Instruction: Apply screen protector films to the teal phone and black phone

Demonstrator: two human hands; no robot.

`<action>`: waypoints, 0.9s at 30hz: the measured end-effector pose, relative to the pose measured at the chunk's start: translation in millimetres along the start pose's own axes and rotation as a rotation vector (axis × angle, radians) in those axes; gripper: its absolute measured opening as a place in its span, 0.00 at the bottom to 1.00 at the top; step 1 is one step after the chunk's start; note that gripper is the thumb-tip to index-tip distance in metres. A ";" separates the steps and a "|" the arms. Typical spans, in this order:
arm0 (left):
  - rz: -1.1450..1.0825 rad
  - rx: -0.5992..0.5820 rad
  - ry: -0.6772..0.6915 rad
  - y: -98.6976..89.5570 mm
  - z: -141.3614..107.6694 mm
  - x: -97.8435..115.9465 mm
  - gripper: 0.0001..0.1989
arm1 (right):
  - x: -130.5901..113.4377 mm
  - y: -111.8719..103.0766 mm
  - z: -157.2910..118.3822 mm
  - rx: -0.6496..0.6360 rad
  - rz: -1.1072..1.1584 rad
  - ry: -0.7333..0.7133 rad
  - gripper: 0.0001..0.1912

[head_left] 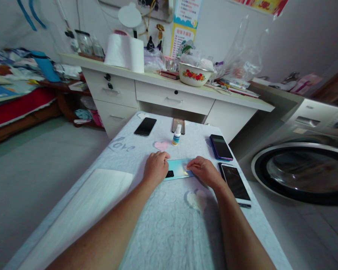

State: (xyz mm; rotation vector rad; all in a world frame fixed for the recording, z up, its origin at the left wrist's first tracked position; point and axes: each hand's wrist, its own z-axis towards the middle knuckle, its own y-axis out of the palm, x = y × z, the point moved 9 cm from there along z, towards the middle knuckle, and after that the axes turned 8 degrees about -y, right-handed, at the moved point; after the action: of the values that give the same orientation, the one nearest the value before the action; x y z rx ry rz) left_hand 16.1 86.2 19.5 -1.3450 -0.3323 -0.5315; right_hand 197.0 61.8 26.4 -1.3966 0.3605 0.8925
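Observation:
A light-blue smartphone (180, 168) lies back side up on the cloth-covered table, its black camera patch near the left end. My left hand (157, 166) is closed around that left end with curled fingers. Over the right end, my right hand (204, 170) has its fingers pressed together against the phone's back; whatever they may hold is too small to tell. Just beyond the phone stands a small white spray bottle (176, 136) with a blue and yellow label. Behind the bottle lies a brownish phone case (178, 125).
A black phone (145, 126) lies at the far left of the table. On the right are a dark phone (221, 147) with a purple edge and a white-framed phone (236, 182). A pale board (101, 198) lies at left. A drawer desk and a washing machine (307, 168) stand beyond.

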 end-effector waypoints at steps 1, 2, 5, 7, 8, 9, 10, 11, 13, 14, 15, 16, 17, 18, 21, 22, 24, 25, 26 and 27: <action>0.000 0.002 -0.002 -0.1 0.0 0.0 0.12 | -0.9 -1.1 1.3 0.026 -0.042 -0.004 0.08; -0.001 0.003 -0.003 -0.2 0.1 0.0 0.12 | -1.5 -1.8 2.5 0.049 -0.081 -0.006 0.08; -0.007 -0.001 -0.005 0.3 0.4 -0.2 0.13 | -1.3 -3.7 5.9 0.110 -0.200 0.000 0.10; -0.012 -0.005 -0.003 0.6 0.5 -0.4 0.13 | -0.3 -4.3 8.3 0.137 -0.269 0.007 0.11; -0.013 -0.006 -0.001 0.6 0.5 -0.4 0.13 | 0.4 -4.1 9.4 0.142 -0.298 0.013 0.11; -0.013 -0.006 0.002 0.6 0.4 -0.3 0.13 | 1.2 -4.2 10.4 0.147 -0.324 0.019 0.11; -0.012 -0.005 0.003 0.4 0.4 -0.2 0.13 | 2.0 -4.2 11.3 0.151 -0.347 0.026 0.11; -0.011 -0.005 0.005 0.4 0.3 -0.1 0.13 | 2.7 -4.4 11.9 0.156 -0.367 0.032 0.11; -0.007 -0.005 0.008 0.4 0.2 0.3 0.13 | 2.6 -5.2 12.7 0.167 -0.406 0.037 0.11; -0.005 -0.005 0.007 0.4 0.3 0.4 0.13 | 1.9 -5.6 12.9 0.172 -0.423 0.036 0.11; -0.003 -0.006 0.005 0.5 0.3 0.3 0.12 | 1.0 -5.8 13.2 0.173 -0.437 0.033 0.11; -0.001 -0.006 0.003 0.5 0.4 0.3 0.12 | -0.3 -5.6 13.4 0.170 -0.449 0.029 0.11; 0.000 -0.006 0.001 0.5 0.5 0.2 0.13 | -1.7 -5.3 13.6 0.166 -0.459 0.023 0.11; 0.000 -0.006 0.000 0.6 0.6 0.0 0.13 | -3.0 -4.9 13.9 0.159 -0.466 0.017 0.11; -0.004 -0.004 -0.001 0.6 0.6 -0.4 0.13 | -6.6 -2.7 14.8 0.135 -0.465 -0.009 0.12; -0.006 -0.004 -0.001 0.6 0.6 -0.5 0.13 | -7.4 -1.6 15.0 0.126 -0.457 -0.021 0.11; -0.005 -0.006 0.000 0.8 0.6 -0.5 0.13 | -8.1 0.9 15.4 0.105 -0.435 -0.041 0.11; -0.003 -0.007 0.000 0.9 0.6 -0.5 0.13 | -8.1 2.0 15.4 0.097 -0.423 -0.047 0.11; -0.002 -0.008 -0.001 1.0 0.6 -0.5 0.13 | -8.0 2.7 15.3 0.091 -0.412 -0.051 0.11; -0.001 -0.007 -0.002 0.9 0.6 -0.5 0.13 | -7.9 3.1 15.1 0.087 -0.403 -0.052 0.11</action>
State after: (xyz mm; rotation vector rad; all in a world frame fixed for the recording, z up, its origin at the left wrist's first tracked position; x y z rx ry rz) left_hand 16.3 87.1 18.6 -1.3526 -0.3325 -0.5325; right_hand 185.5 73.2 32.6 -1.3026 0.0704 0.5728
